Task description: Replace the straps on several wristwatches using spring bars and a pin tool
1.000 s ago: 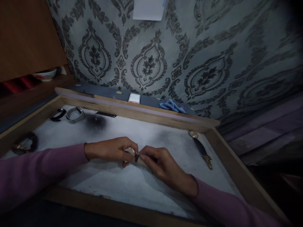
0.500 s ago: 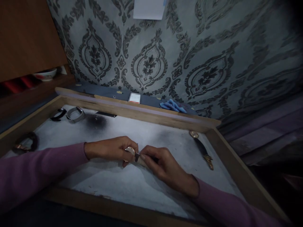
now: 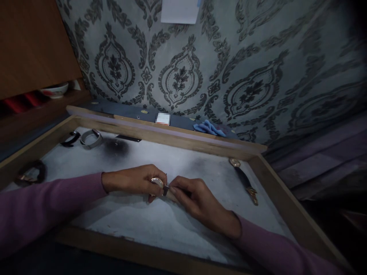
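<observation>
A round watch (image 3: 157, 182) with a gold-coloured rim is gripped between the thumb and fingers of my left hand (image 3: 142, 181), near the middle of the wooden tray (image 3: 183, 140). Its dark strap (image 3: 165, 190) extends right from the case toward my right hand (image 3: 197, 196). The fingers of my right hand are pinched on the strap close to the case. Part of the strap is hidden by those fingers. Both hands are just above the tray's pale, stained bottom, nearly touching each other.
A watch with a dark strap (image 3: 243, 178) lies at the tray's right. On the left are a grey-banded watch (image 3: 91, 145), a black one (image 3: 70, 139) and a dark looped one (image 3: 42, 171). Behind the tray's back wall rests a blue cloth (image 3: 209, 128).
</observation>
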Available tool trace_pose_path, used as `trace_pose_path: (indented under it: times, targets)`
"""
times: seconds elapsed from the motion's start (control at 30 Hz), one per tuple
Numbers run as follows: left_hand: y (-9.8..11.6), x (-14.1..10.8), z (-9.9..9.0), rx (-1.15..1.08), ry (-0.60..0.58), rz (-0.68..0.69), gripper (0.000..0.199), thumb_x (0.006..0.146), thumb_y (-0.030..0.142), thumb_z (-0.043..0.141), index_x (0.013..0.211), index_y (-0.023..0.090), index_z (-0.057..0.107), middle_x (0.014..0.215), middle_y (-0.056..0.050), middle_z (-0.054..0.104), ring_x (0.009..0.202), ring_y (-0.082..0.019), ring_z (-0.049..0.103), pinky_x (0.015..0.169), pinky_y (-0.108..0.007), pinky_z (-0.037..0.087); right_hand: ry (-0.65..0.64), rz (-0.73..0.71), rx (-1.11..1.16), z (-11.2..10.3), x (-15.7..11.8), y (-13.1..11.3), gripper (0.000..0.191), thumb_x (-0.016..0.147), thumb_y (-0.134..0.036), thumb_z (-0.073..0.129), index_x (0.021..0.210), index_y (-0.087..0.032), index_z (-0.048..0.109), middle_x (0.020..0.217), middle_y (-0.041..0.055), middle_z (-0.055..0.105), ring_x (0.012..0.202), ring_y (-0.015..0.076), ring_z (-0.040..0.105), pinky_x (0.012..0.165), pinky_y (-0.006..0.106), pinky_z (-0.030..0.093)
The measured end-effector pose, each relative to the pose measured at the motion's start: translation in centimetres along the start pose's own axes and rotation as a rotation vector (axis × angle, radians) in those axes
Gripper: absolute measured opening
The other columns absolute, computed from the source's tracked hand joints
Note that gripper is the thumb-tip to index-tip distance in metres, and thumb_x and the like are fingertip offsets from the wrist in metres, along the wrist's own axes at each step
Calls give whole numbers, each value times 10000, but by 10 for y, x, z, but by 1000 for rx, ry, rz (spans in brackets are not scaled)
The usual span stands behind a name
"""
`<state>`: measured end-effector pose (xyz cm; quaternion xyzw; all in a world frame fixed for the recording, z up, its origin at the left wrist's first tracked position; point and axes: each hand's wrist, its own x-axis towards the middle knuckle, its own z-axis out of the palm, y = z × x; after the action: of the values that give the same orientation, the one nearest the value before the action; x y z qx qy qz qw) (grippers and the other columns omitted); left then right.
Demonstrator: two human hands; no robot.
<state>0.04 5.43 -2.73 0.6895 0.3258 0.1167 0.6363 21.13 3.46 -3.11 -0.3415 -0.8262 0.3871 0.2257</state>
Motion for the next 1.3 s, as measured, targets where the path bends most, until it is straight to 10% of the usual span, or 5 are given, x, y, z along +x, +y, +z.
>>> trace_pose_path:
  times: [1.3]
  targets:
    - [-3,0,0,31,-15,18,115,817,249,581,741,163,573,557,58,529,522,-82,475,541,-201,360,-1,29,76,3,1,1,219,918,-204,464,724,-162,556,605,-31,466,548,100,397,504,236,314]
